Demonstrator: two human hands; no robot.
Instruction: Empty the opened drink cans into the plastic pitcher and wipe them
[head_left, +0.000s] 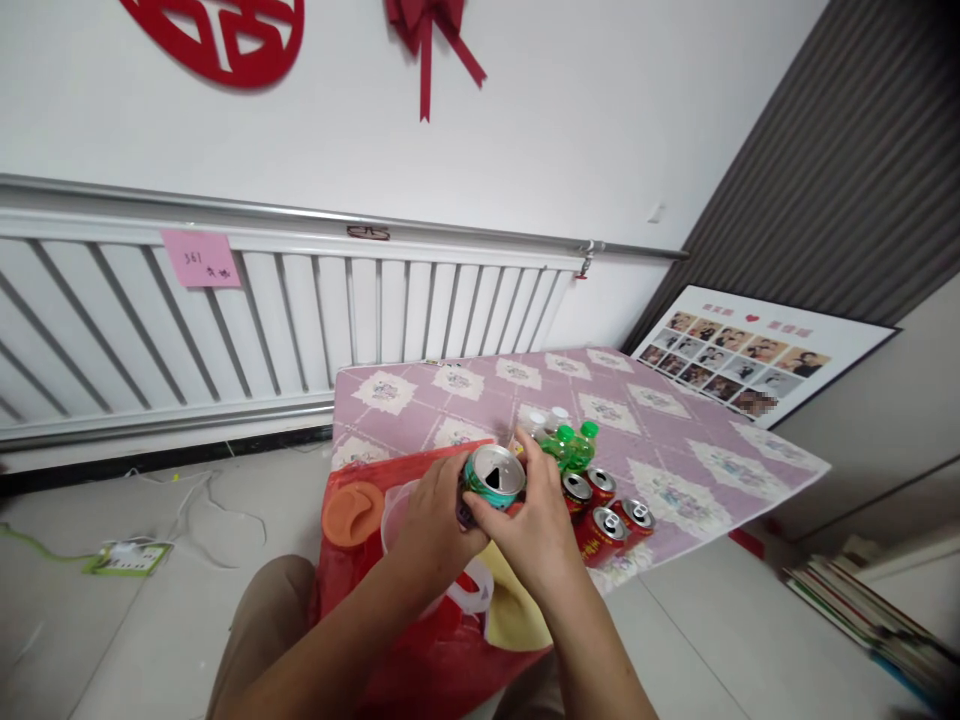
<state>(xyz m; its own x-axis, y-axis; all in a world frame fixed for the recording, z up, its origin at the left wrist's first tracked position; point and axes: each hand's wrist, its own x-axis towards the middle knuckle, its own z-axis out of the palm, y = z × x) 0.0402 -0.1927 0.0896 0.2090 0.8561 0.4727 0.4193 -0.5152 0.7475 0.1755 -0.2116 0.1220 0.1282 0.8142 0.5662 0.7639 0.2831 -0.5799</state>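
Note:
Between my two hands is a teal drink can (495, 478) with an open mouth in its silver top. My left hand (433, 508) wraps round its left side, and my right hand (536, 515) grips the right side, thumb across the front. Below them, partly hidden by my left arm, sits a clear plastic jug (474, 588) with a white handle. A yellow cloth (517, 605) lies under my right wrist. Off to the left rests an orange lid (352, 515). All this is over a red plastic sheet (375, 650).
Several opened cans (600, 535) stand right of my right hand, with green-capped bottles (577, 447) and white-capped bottles behind. A flowered cloth covers the table (517, 372). Beyond are a radiator (450, 305) and a leaning photo board (847, 325). A power strip (131, 558) lies on the floor.

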